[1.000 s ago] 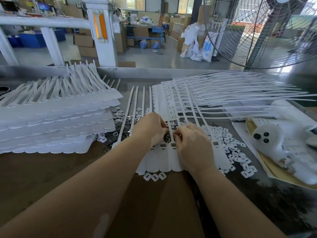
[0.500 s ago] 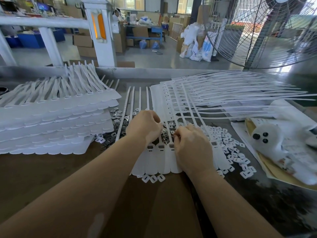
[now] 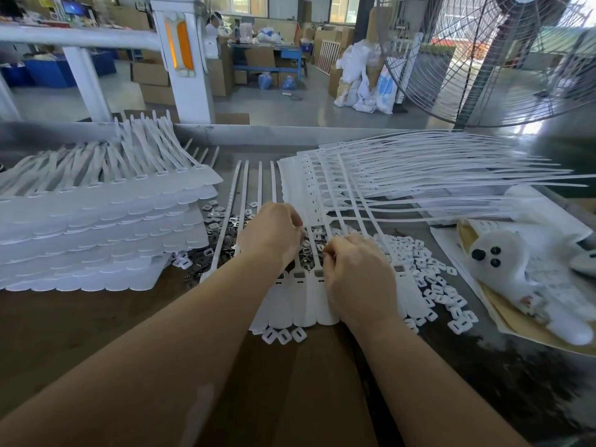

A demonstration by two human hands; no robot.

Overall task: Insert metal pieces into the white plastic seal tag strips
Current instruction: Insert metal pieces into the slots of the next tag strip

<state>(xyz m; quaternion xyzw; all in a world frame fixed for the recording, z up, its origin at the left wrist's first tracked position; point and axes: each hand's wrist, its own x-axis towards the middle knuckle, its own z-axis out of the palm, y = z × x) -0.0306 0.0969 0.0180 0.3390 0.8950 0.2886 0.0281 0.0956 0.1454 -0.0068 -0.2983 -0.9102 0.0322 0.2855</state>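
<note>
At frame centre my left hand [image 3: 271, 233] and right hand [image 3: 358, 272] curl over the strips [image 3: 306, 298] and metal pieces [image 3: 306, 253] on the desk [image 3: 96, 317]; what the fingers pinch I cannot tell, so I'd seat each piece squarely in its slot.

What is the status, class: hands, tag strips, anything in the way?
Both hands, left and right, curled over the tag strip sheet. Metal pieces heaped behind. White caps right; nothing blocking.

light: bright daylight from far windows | shadows: soft | edges: wide-angle bowing | blur: slight at margins
</note>
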